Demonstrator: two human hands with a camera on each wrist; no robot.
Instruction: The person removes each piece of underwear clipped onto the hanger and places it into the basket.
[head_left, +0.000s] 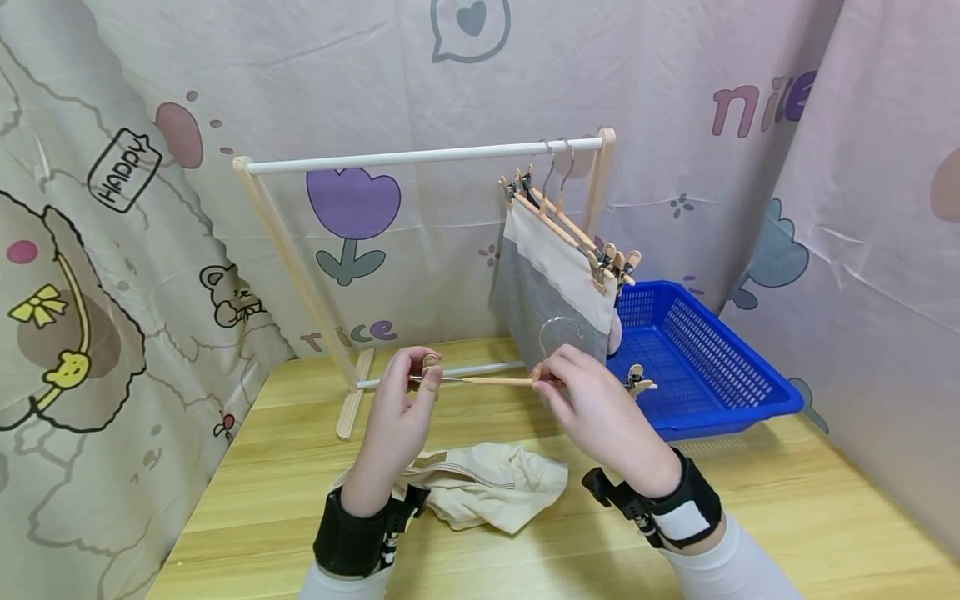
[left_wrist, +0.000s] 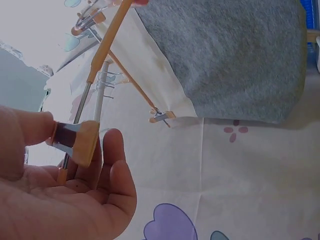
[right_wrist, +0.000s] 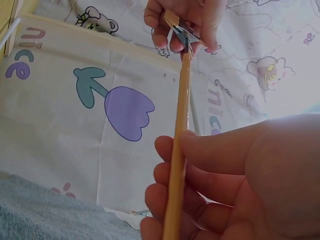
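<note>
From the head view, the left hand (head_left: 397,417) pinches the end clip of a slim wooden hanger (head_left: 495,381) while the right hand (head_left: 600,408) grips its middle, above a crumpled beige cloth (head_left: 495,487). The left wrist view shows thumb and fingers squeezing the wooden clip (left_wrist: 80,142), with grey and cream cloths (left_wrist: 225,55) hanging beyond. The right wrist view shows fingers (right_wrist: 175,175) curled round the smooth bar.
</note>
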